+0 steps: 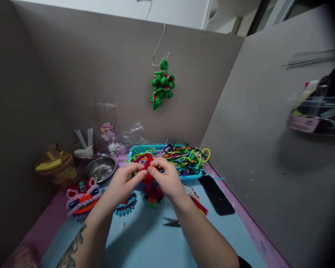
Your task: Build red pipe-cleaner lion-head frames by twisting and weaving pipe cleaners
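A bent red pipe cleaner point(148, 159) is pinched between the fingertips of both hands, above the table's middle. My left hand point(130, 178) grips it from the left, thumb against fingers. From the other side my right hand point(165, 175) pinches it too, the two thumbs close together. Below the hands a fuzzy figure point(153, 195) in red, orange, blue and green is partly covered. Left of it, a light-blue fuzzy piece point(126, 205) shows beside my left forearm. Scissors point(172, 222) lie partly beneath my right forearm.
A blue tray point(194, 176) of multicoloured pipe cleaners stands behind the hands. A black phone point(216, 195) lies at right, a metal bowl point(99, 169), a basket point(56, 167) and a pink-trimmed fuzzy face point(83, 199) at left. A green ornament point(163, 83) hangs overhead.
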The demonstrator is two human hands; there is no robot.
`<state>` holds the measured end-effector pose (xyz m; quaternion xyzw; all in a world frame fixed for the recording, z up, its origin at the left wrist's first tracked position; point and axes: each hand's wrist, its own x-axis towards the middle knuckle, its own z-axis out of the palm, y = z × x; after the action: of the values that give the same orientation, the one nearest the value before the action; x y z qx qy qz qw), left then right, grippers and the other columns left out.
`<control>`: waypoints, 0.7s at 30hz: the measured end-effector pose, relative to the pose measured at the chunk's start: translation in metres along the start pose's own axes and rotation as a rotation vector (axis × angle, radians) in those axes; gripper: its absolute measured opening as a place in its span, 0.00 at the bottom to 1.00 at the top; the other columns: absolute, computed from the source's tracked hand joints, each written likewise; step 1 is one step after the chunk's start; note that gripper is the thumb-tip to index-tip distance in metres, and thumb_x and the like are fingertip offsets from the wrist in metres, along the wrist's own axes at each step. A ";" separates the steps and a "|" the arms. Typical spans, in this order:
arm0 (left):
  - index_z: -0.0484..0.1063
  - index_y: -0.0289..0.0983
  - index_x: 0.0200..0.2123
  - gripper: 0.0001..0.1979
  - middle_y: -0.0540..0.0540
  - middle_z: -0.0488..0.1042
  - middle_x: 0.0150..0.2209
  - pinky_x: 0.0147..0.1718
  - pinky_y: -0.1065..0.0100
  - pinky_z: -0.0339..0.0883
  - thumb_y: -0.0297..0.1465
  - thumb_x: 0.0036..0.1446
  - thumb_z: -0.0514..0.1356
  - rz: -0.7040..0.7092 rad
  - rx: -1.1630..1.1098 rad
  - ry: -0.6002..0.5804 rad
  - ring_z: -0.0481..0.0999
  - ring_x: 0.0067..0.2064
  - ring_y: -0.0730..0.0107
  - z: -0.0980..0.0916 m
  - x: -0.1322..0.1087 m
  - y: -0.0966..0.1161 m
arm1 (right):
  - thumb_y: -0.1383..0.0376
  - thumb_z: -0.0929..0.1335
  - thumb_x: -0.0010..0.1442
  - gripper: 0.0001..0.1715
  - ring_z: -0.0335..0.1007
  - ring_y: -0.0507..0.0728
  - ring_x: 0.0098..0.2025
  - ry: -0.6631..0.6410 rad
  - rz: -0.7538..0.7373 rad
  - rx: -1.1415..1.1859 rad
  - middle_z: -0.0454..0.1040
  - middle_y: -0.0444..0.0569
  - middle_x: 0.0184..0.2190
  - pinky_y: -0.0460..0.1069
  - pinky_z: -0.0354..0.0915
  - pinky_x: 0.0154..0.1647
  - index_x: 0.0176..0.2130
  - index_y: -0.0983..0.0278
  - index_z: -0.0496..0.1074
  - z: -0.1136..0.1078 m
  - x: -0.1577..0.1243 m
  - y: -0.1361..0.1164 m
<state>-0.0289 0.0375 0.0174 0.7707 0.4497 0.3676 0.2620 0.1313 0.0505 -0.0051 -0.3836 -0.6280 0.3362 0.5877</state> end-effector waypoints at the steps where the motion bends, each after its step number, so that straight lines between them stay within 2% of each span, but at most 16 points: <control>1: 0.73 0.36 0.29 0.13 0.49 0.75 0.28 0.34 0.70 0.63 0.38 0.58 0.55 -0.012 0.012 0.002 0.71 0.31 0.69 0.000 0.000 0.000 | 0.65 0.68 0.51 0.06 0.65 0.55 0.36 -0.014 0.010 -0.007 0.69 0.44 0.26 0.51 0.61 0.43 0.24 0.62 0.69 0.000 0.000 0.000; 6: 0.76 0.36 0.31 0.12 0.48 0.77 0.29 0.35 0.68 0.64 0.39 0.55 0.58 -0.055 0.032 0.020 0.73 0.32 0.67 -0.002 -0.001 -0.001 | 0.63 0.65 0.54 0.12 0.59 0.54 0.32 -0.062 0.035 -0.063 0.61 0.42 0.24 0.49 0.58 0.36 0.21 0.62 0.62 0.001 -0.001 0.000; 12: 0.75 0.35 0.31 0.13 0.47 0.78 0.29 0.35 0.68 0.65 0.39 0.56 0.57 -0.101 -0.074 0.029 0.74 0.32 0.66 -0.001 0.002 0.000 | 0.62 0.67 0.54 0.09 0.63 0.55 0.36 -0.031 0.003 -0.081 0.68 0.45 0.27 0.49 0.59 0.39 0.24 0.63 0.68 -0.003 0.000 0.002; 17: 0.73 0.35 0.31 0.14 0.47 0.76 0.29 0.34 0.69 0.66 0.39 0.58 0.56 -0.103 -0.224 0.067 0.74 0.32 0.67 0.006 0.002 -0.008 | 0.64 0.67 0.52 0.06 0.66 0.55 0.36 -0.010 0.055 -0.108 0.73 0.47 0.31 0.50 0.62 0.39 0.32 0.63 0.73 -0.003 0.000 0.004; 21: 0.73 0.35 0.31 0.13 0.47 0.75 0.29 0.32 0.70 0.65 0.39 0.57 0.57 -0.116 -0.240 0.077 0.72 0.31 0.68 0.009 0.001 -0.010 | 0.66 0.66 0.52 0.05 0.66 0.54 0.34 0.000 0.056 -0.159 0.71 0.45 0.26 0.48 0.62 0.36 0.27 0.63 0.71 -0.001 -0.002 0.002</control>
<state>-0.0266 0.0422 0.0056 0.6920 0.4560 0.4323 0.3555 0.1328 0.0498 -0.0073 -0.4467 -0.6415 0.3016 0.5458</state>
